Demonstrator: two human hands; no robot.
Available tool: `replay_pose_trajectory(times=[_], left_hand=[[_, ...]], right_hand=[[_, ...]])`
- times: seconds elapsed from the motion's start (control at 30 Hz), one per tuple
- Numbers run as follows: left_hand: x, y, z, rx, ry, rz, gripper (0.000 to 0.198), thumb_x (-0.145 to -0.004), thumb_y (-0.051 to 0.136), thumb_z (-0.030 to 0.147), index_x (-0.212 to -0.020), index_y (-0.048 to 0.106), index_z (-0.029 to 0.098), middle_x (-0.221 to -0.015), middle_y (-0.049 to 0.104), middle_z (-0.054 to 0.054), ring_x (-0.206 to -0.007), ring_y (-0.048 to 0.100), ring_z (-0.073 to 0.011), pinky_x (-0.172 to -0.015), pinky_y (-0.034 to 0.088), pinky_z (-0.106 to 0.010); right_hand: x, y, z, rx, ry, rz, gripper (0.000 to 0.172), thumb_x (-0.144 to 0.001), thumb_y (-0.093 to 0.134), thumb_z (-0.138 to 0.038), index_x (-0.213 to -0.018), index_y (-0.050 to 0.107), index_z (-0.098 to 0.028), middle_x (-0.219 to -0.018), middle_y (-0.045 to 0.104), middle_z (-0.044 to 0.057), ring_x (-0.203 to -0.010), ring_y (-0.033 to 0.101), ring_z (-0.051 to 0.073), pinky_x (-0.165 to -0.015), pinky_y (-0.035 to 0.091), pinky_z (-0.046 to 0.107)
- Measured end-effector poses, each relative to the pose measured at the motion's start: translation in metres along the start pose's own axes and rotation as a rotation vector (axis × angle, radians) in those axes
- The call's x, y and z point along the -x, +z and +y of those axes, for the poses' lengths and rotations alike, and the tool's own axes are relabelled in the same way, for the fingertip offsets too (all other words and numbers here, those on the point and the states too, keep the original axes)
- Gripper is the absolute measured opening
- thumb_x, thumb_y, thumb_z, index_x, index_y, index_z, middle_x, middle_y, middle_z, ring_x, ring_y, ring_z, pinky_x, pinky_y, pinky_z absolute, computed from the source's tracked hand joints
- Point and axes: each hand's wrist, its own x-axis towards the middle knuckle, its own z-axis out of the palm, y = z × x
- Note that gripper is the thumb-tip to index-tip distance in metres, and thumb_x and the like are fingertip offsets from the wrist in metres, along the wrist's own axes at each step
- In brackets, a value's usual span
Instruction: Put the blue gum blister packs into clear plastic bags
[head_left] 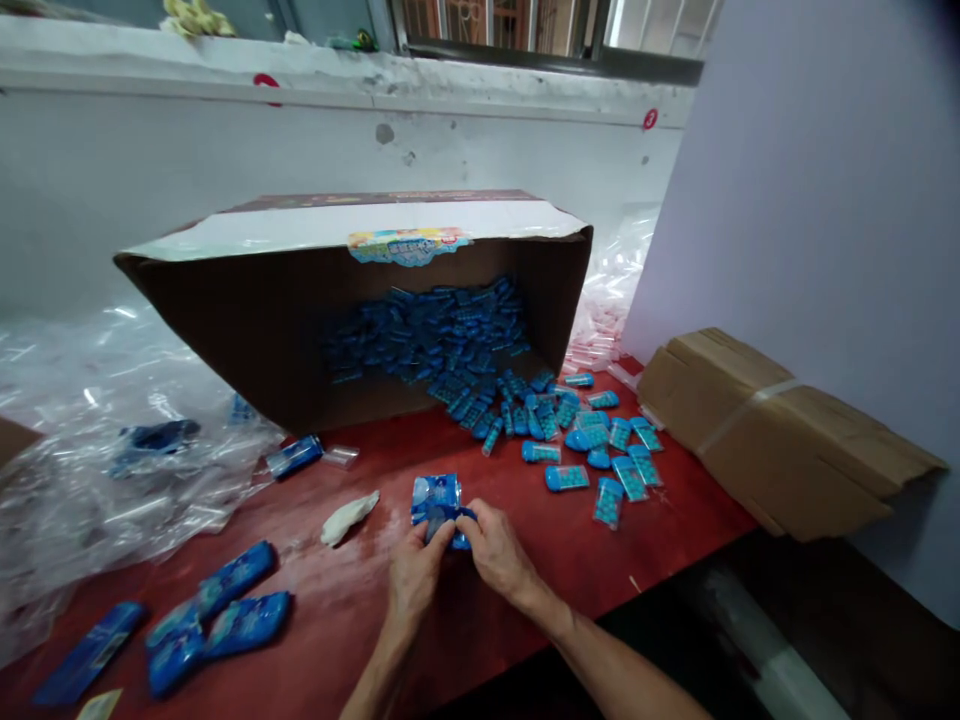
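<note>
1. Blue packaging (437,492) over red table (570,570), your side of the carton (225,330).
2. Fingers of your left hand (414,574) and right hand (498,552) pinch its near edge.
3. Small packs (568,478) spill to your right.

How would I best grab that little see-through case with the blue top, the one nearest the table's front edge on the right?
Probably pinch the small case by its long sides around the middle, coming from above and the front. It seems to lie flat, longer than it is wide, with bare red table before it and other cases close behind.
</note>
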Motion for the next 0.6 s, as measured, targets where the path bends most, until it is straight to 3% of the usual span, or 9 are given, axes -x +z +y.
replay_pose_trajectory(times=[0.2, 0.33, 0.47, 0.53, 0.6], left_hand=[[0.003, 0.011, -0.005, 0.108, -0.061, -0.072, 0.026, -0.057, 0.065, 0.037, -0.067, 0.063, 0.013, -0.054, 0.061, 0.003, -0.050, 0.052, -0.0100, -0.051, 0.040, -0.019], [0.012, 0.017, 0.004, 0.310, -0.142, -0.140, 0.022, -0.056, 0.067, 0.033, -0.057, 0.058, 0.014, -0.047, 0.055, 0.005, -0.044, 0.047, -0.0063, -0.046, 0.038, -0.018], [0.018, 0.008, 0.007, 0.395, -0.299, -0.295, 0.024, -0.062, 0.064, 0.035, -0.071, 0.059, 0.013, -0.058, 0.060, 0.000, -0.049, 0.054, -0.0102, -0.046, 0.043, -0.021], [0.019, 0.001, 0.005, 0.424, -0.346, -0.258, 0.022, -0.064, 0.063, 0.033, -0.072, 0.057, 0.013, -0.058, 0.061, -0.001, -0.046, 0.054, -0.0094, -0.041, 0.040, -0.019], [0.019, -0.003, 0.003, 0.472, -0.384, -0.206, 0.019, -0.065, 0.063, 0.030, -0.068, 0.054, 0.013, -0.054, 0.058, 0.001, -0.041, 0.051, -0.0073, -0.037, 0.038, -0.017]], right_hand=[[0.007, -0.002, 0.007, 0.284, -0.077, -0.004, 0.019, -0.084, 0.036, -0.021, -0.071, 0.049, -0.020, -0.067, 0.054, 0.000, -0.062, 0.050, 0.013, -0.058, 0.033, 0.022], [0.008, -0.009, 0.002, 0.310, -0.111, -0.074, 0.025, -0.086, 0.032, -0.020, -0.067, 0.048, -0.019, -0.064, 0.051, -0.001, -0.059, 0.049, 0.011, -0.056, 0.033, 0.021], [0.006, -0.041, 0.003, 0.272, -0.131, -0.177, 0.015, -0.085, 0.038, -0.028, -0.079, 0.049, -0.020, -0.070, 0.054, -0.002, -0.064, 0.051, 0.012, -0.056, 0.036, 0.020], [0.003, -0.065, 0.013, 0.446, -0.151, -0.112, 0.011, -0.081, 0.047, -0.028, -0.089, 0.050, -0.021, -0.088, 0.055, 0.003, -0.078, 0.052, 0.015, -0.065, 0.038, 0.024], [-0.002, -0.086, 0.028, 0.728, -0.084, 0.000, 0.026, -0.074, 0.056, -0.023, -0.099, 0.050, -0.020, -0.101, 0.051, 0.009, -0.087, 0.050, 0.022, -0.068, 0.037, 0.029]])
